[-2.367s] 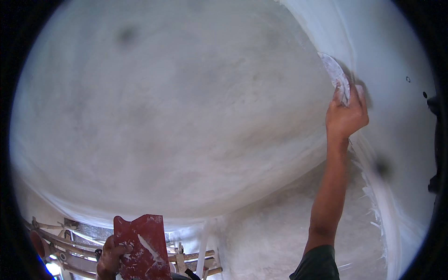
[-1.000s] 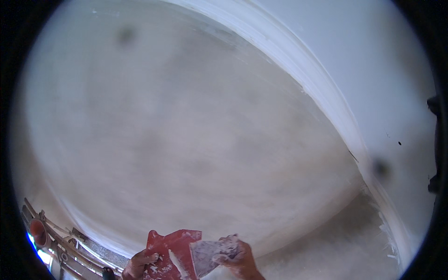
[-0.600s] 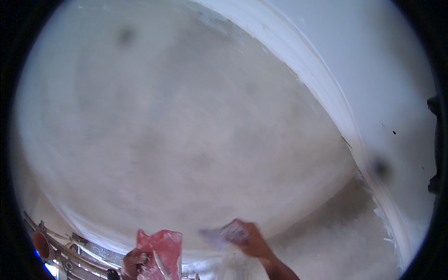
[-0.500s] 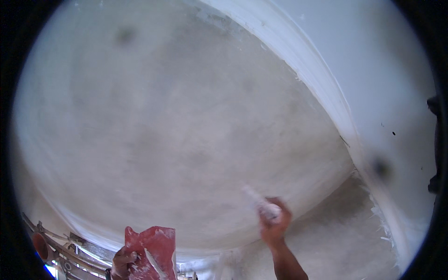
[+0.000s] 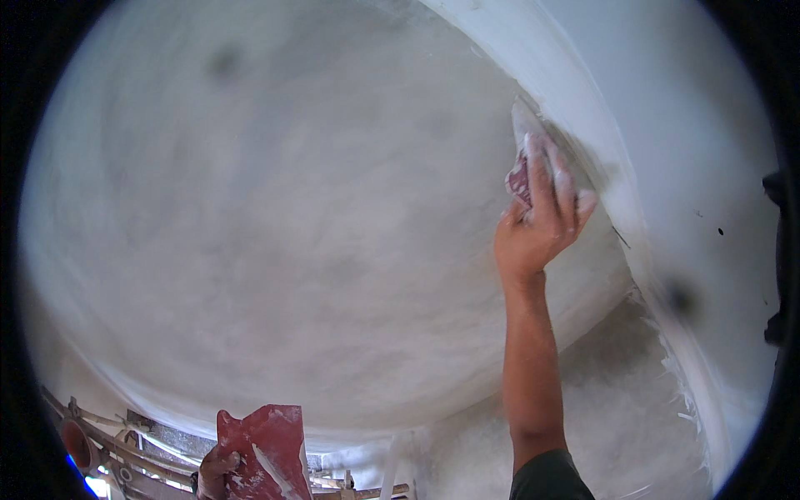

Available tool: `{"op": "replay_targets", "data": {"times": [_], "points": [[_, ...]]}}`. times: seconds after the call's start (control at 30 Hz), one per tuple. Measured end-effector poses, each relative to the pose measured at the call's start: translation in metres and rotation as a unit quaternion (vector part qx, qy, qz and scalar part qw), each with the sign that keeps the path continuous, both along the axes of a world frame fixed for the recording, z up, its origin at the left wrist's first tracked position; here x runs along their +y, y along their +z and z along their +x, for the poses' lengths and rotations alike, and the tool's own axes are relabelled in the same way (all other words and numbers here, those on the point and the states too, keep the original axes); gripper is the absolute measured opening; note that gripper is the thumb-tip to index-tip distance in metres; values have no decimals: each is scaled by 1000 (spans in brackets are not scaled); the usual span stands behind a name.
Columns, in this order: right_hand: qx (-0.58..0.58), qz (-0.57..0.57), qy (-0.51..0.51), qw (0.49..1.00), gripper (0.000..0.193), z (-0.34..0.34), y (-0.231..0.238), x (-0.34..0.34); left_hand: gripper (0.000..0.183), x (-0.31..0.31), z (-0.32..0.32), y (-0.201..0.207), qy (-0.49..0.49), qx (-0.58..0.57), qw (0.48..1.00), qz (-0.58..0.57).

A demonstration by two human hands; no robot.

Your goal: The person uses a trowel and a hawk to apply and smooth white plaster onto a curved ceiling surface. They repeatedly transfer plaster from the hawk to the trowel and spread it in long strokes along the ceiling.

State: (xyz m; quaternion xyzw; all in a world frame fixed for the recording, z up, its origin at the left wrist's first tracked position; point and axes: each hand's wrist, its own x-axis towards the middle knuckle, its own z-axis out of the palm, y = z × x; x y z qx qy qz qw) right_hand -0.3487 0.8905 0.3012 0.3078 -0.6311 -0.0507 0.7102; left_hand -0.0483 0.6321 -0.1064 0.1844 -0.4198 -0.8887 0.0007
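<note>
My right hand [image 5: 537, 237] is raised at the upper right, its fingers white with plaster and closed round a putty knife [image 5: 518, 177]. The knife's dark red part is smeared white, and its tip lies against the grey plastered surface [image 5: 333, 217] beside the white band [image 5: 575, 92]. Low on the left, my left hand [image 5: 215, 473] grips a flat red plaster board [image 5: 279, 429] by its left edge. White streaks and a ridge of paste mark the board's face. Its lower part runs out of view.
Scaffold pipes [image 5: 150, 454] and an orange-brown round pipe end [image 5: 77, 443] are at the lower left. A smooth white surface [image 5: 692, 150] lies right of the band. Rough white flakes [image 5: 677, 379] line the edge at the lower right.
My right hand has swung up and to the right, carrying the putty knife from the lower middle to the border of the white band. My left hand and board have shifted slightly left.
</note>
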Motion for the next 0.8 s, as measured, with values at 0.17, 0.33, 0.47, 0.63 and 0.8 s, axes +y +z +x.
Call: {"op": "replay_targets", "data": {"times": [0.17,0.33,0.47,0.63,0.8], "points": [[20,18,0,1000,72,11,32,8,47,-3,7,-10,15,-22,999,-21],[19,-21,43,999,44,53,17,9,43,-9,-2,4,14,-77,993,-93],[-266,-170,262,912,16,118,-61,2,46,8,-13,28,108,-27,994,18],[-623,29,273,732,17,177,-142,-11,39,10,-25,65,97,80,991,53],[-746,9,197,636,18,183,-159,-20,40,8,-31,91,45,139,988,50]]}}
